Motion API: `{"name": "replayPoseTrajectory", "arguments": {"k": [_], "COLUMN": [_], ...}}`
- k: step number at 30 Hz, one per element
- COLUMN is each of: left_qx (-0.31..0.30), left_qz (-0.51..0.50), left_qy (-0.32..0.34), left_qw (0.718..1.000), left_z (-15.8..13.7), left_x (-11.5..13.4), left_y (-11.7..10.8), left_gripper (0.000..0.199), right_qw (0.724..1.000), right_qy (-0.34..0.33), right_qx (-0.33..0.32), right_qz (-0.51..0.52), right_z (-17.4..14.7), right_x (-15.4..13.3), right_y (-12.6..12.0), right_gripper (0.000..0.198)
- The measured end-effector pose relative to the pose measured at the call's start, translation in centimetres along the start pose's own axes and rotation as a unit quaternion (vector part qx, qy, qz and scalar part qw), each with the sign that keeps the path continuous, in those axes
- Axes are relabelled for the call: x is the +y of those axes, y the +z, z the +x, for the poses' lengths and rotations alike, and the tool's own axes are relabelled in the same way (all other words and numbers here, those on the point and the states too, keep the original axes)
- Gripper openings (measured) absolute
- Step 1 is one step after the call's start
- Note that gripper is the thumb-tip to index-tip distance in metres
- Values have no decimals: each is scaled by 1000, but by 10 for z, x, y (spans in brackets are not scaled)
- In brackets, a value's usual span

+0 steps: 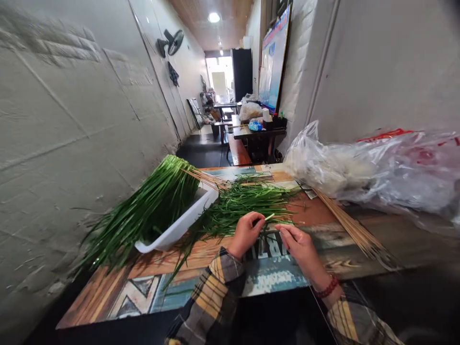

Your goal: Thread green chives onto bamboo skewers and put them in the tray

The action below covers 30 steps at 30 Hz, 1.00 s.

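It's long and narrow in here: scuffed pale wall [72, 120] on the left with a black fan [175, 43] up high, another pale wall [377, 72] near right, a blue board [273, 67] farther along. A round light [213, 17] glows overhead; brightness fills the far opening [220, 79]. A dark table [240, 132] and brown bench [239, 151] stand on dark floor [206, 155].

A tabletop [102, 297] printed like mismatched wooden planks, in brown, rust and faded blue, with large letters including an N near its front left. On its left side sits a white tray [179, 229], set at a slant. A loose, tangled heap of long green stalks [247, 201] spreads across the middle. To the right lie a fanned bundle of thin sticks [348, 225] and crumpled clear plastic bags [359, 167].
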<state>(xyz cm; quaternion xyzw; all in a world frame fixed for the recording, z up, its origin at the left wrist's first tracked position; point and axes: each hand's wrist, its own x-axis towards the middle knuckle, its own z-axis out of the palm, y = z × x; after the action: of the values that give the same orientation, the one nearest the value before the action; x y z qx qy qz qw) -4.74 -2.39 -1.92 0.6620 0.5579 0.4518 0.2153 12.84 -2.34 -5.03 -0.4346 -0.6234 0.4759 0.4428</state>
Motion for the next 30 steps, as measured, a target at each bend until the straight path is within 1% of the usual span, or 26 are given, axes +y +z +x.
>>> {"name": "replayPoseTrajectory", "arguments": {"k": [6,9,12,15,22,25,30], "left_qx": [-68,-81,-78,-70,-62,-62,-85], "left_qz": [8,27,21,-7,-80,-93,-106], "left_qy": [8,9,7,0,-28,-29,-17], "left_qw": [998,996,997,997,994,993,991], "left_z": [-10,-13,-15,-17,-16,-15,-16], "left_x": [8,11,14,18,20,19,20], "left_y": [7,12,15,15,19,20,18], "left_gripper": [15,16,16,17,15,15,17], "right_qw": [995,992,989,991,999,999,998], "right_qy": [-45,-56,-59,-50,-18,-15,-16], "right_qx": [-17,-8,-6,-1,17,11,13], "right_qz": [-88,-117,-135,-122,-47,-41,-56], "right_z": [-19,-23,-22,-21,-23,-24,-25], "right_x": [0,-3,-6,-6,-1,-2,-4], "right_y": [-8,-7,-6,-7,-10,-10,-10], "right_gripper": [38,36,35,35,37,37,37]}}
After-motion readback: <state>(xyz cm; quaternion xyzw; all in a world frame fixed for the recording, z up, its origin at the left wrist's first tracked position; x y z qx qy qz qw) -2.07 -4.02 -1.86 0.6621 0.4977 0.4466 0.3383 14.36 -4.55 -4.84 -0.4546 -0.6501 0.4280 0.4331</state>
